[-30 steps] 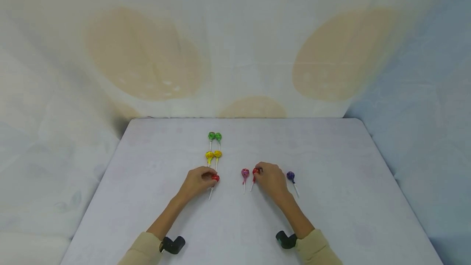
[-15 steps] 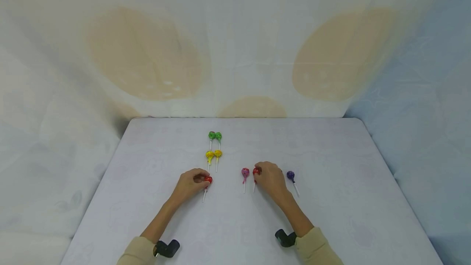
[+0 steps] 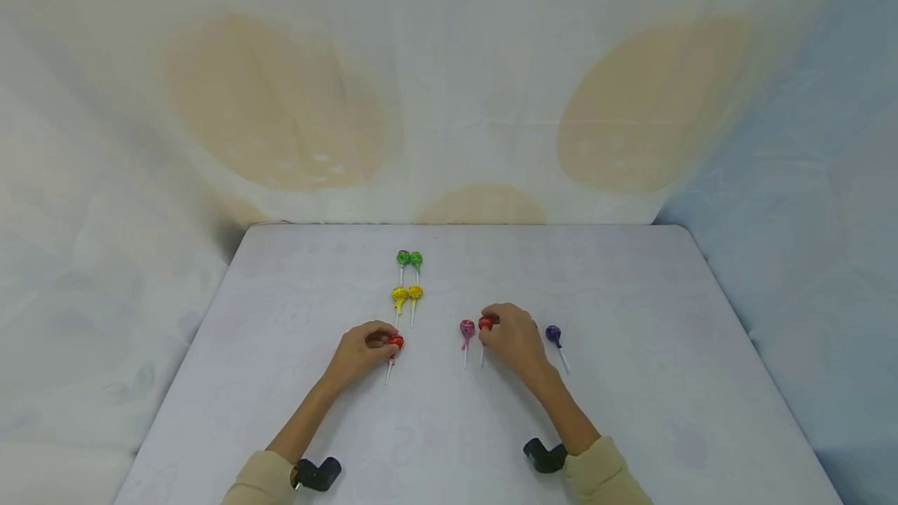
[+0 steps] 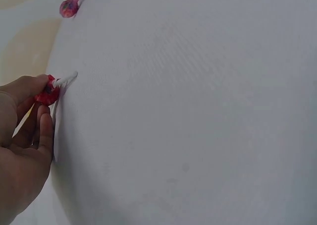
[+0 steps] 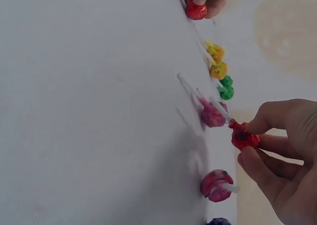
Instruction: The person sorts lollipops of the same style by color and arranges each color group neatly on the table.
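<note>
1. The left hand (image 3: pixel 363 351) pinches a red lollipop (image 3: pixel 396 342) by its head, low on the worktop (image 3: pixel 631 411).
2. The right hand (image 3: pixel 515 339) pinches a second red lollipop (image 3: pixel 485 323) (lifted off the surface), just beside a pink lollipop (image 3: pixel 467 328).
3. Yellow lollipops (image 3: pixel 407 294) lie behind.
</note>
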